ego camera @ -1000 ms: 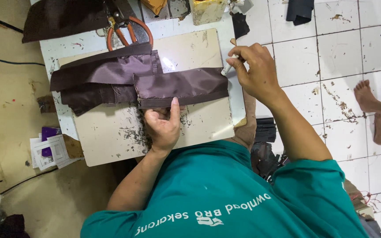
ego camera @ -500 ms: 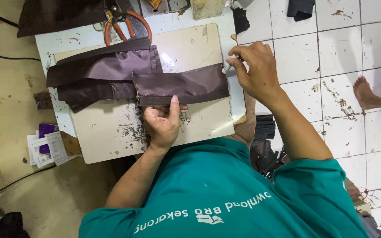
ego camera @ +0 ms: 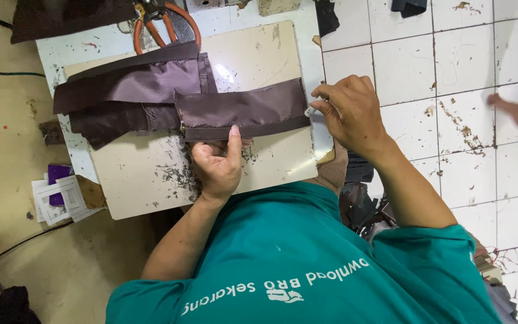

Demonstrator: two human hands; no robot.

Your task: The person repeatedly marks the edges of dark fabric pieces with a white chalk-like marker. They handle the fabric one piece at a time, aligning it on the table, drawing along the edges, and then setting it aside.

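The left hand (ego camera: 218,163) is pinning a glossy brown fabric strip (ego camera: 244,109) with its thumb to the scuffed cream worktop (ego camera: 145,186); the right hand (ego camera: 350,111) is pinching the strip's end.

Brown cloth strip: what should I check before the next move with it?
1. Strip held down: the left hand has its thumb pressed on the lower edge of the brown cloth strip. Ok.
2. Strip flat on the cream board: ok.
3. Right hand at the strip's right end, pinching a small white thing: ok. What that thing is: cannot tell.
4. Orange-handled scissors lying away from both hands: ok.
5. Board clean: not ok, dark specks lie beside the left hand.
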